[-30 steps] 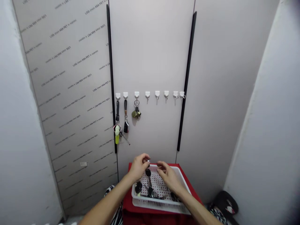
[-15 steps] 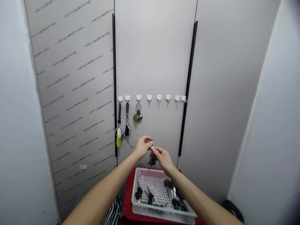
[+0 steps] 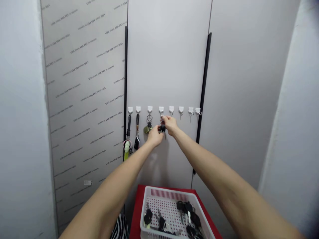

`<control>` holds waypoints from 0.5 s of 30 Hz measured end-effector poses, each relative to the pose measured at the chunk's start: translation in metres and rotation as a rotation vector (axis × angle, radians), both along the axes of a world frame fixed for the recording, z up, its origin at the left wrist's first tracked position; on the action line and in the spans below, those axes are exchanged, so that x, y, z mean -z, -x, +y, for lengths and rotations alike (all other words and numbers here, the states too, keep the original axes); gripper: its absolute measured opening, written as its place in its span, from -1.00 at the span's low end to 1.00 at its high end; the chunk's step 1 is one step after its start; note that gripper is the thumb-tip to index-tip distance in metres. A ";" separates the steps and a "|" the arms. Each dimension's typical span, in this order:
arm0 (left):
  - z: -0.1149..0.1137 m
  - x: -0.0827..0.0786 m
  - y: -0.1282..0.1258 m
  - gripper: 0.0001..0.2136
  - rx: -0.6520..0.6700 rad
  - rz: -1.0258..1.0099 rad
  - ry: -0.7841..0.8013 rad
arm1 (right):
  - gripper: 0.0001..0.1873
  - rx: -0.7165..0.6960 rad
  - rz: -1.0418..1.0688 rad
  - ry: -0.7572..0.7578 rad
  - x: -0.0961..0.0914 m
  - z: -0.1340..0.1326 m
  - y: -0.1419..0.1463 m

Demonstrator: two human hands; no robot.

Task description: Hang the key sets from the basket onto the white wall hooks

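Observation:
A bunch of dark keys (image 3: 162,128) with a metal clip at its top hangs just below the fourth white hook (image 3: 161,109) from the left. My right hand (image 3: 170,125) pinches the clip near the hook; whether the clip rests on the hook is hard to make out. Lower down, my left hand (image 3: 155,136) has its fingers closed at the left side of the keys. To the left, a key ring with a brass padlock (image 3: 147,129) hangs from the third hook. A black car key (image 3: 137,143) and a strap with a green tag (image 3: 127,146) hang farther left.
More white hooks (image 3: 181,109) continue to the right on the pale panel. A white perforated basket (image 3: 171,192) holding several keys (image 3: 161,223) stands on a red surface (image 3: 136,212) below my arms. Black vertical strips (image 3: 205,76) run along the panel's sides.
Both hands have risen from above the basket to the fourth hook, bringing the bunch of keys along. My left hand has shifted from the clip down to the keys. The view has tilted slightly.

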State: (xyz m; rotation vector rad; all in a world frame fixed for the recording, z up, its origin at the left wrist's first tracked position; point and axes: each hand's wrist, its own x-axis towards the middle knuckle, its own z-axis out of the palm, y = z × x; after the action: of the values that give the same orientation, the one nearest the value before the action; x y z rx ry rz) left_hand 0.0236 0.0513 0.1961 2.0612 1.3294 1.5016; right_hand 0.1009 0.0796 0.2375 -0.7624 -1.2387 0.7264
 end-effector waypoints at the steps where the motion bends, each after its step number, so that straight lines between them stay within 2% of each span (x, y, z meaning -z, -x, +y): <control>1: 0.000 -0.003 -0.001 -0.68 0.001 0.007 -0.005 | -0.86 0.016 0.001 0.015 -0.004 0.002 0.001; 7: 0.001 -0.011 -0.001 -0.65 0.023 0.043 -0.004 | -0.81 0.137 0.001 0.135 -0.006 0.019 0.000; 12: 0.002 0.000 0.004 -0.65 0.022 0.115 0.013 | -0.79 0.134 -0.012 0.137 0.001 0.025 0.000; 15: 0.001 0.006 0.006 -0.64 0.011 0.144 0.034 | -0.81 0.136 -0.012 0.065 0.002 0.023 0.000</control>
State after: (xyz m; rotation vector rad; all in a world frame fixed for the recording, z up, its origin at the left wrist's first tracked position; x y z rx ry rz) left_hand 0.0178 0.0524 0.1898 2.1872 1.3820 1.3379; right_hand 0.1004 0.1029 0.2353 -0.8968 -1.1661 0.6545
